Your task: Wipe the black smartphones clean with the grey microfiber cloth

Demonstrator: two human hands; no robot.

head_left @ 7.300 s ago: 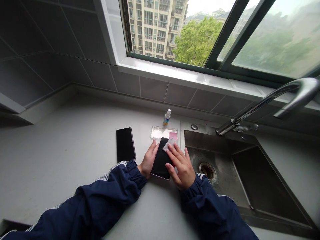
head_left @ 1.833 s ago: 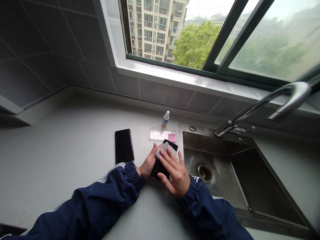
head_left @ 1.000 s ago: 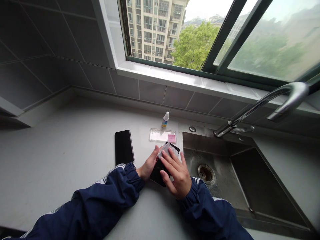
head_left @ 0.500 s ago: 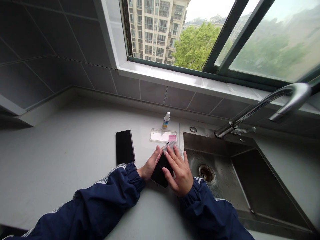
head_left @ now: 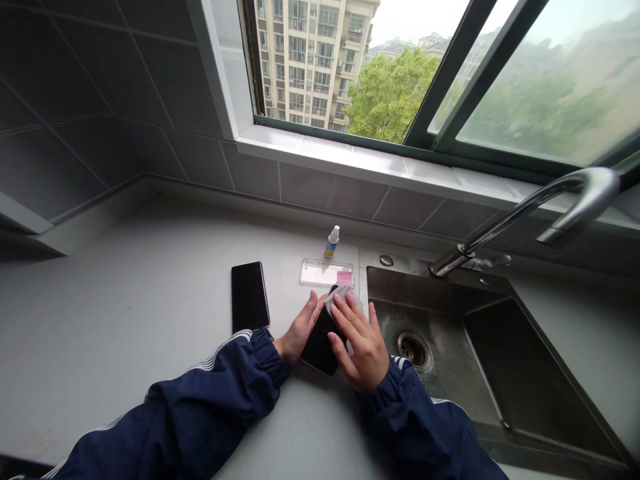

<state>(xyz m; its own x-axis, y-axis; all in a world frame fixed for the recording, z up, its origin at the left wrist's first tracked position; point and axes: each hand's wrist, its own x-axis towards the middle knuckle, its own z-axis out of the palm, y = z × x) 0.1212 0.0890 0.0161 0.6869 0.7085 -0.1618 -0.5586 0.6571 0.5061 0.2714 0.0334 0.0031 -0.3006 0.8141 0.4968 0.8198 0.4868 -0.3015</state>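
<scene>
My left hand (head_left: 300, 330) grips a dark smartphone (head_left: 320, 347) along its left edge, the screen facing up. My right hand (head_left: 361, 347) presses a light grey cloth (head_left: 342, 293) against the upper part of the screen, fingers stretched over it. Just beyond the phone lies a clear phone case (head_left: 323, 271), with a small pink slip (head_left: 345, 277) on its right end. Behind the case stands a small white spray bottle (head_left: 331, 242) with a blue and yellow label. A second dark phone or small tablet (head_left: 249, 295) rests flat left of my hands, its lower edge against my sleeve.
Right of my hands is a steel sink (head_left: 450, 373) with a drain (head_left: 415, 350). A chrome faucet (head_left: 520, 220) arches over its back edge. The pale countertop (head_left: 125, 320) stretches left to the tiled wall, below a window sill (head_left: 380, 160).
My right hand and the cloth have shifted slightly down and to the right on the phone screen. My left hand keeps its grip on the phone.
</scene>
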